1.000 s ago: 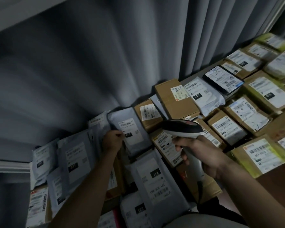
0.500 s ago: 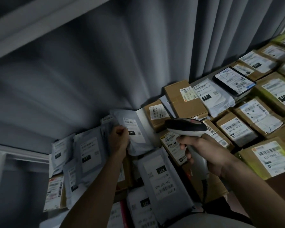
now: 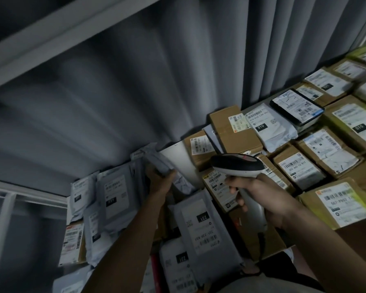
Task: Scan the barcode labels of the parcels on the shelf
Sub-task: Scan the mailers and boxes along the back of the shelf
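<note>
My right hand (image 3: pixel 260 199) grips a black-and-white handheld barcode scanner (image 3: pixel 237 167), its head over a small brown box with a yellow-edged label (image 3: pixel 214 181). My left hand (image 3: pixel 159 183) grips a grey poly mailer (image 3: pixel 156 161) and holds it tilted up on edge, so its label faces away. A white flat parcel (image 3: pixel 177 160) shows behind it. Grey mailers marked 231 (image 3: pixel 199 225) lie below my hands, and labelled cardboard boxes (image 3: pixel 235 127) fill the shelf to the right.
Grey pleated curtain (image 3: pixel 135 92) hangs behind the shelf. A shelf beam (image 3: pixel 50 37) crosses overhead and a white upright frame (image 3: pixel 2 229) stands at the left. Parcels cover the shelf from a black box (image 3: pixel 296 106) to a yellow-taped one (image 3: pixel 345 203).
My left hand has lifted the grey mailer and turned it on edge, hiding its label and baring the white parcel behind. The scanner hand stayed nearly in place; my view shifted left.
</note>
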